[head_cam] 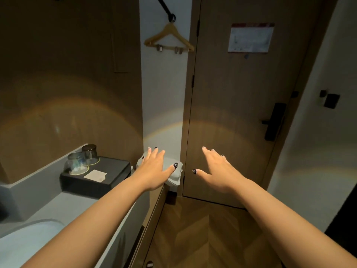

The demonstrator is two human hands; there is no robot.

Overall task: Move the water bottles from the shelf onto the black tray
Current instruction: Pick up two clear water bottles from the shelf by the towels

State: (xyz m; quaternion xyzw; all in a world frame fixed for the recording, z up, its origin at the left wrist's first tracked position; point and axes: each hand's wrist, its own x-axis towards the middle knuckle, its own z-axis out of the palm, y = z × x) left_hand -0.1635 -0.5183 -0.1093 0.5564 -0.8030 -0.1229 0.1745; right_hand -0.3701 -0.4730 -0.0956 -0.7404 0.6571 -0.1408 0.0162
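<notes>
The black tray stands on the grey counter at the left, carrying two upturned glasses and a white card. No water bottle and no shelf with bottles can be seen. My left hand is stretched forward with straight fingers, palm down, over a folded white towel just right of the tray. My right hand reaches forward in the air in front of the wooden door, fingers spread and holding nothing.
The grey counter runs along the left with a white basin near me. A wooden door with a black handle fills the middle. A wooden hanger hangs above. Herringbone wood floor lies below.
</notes>
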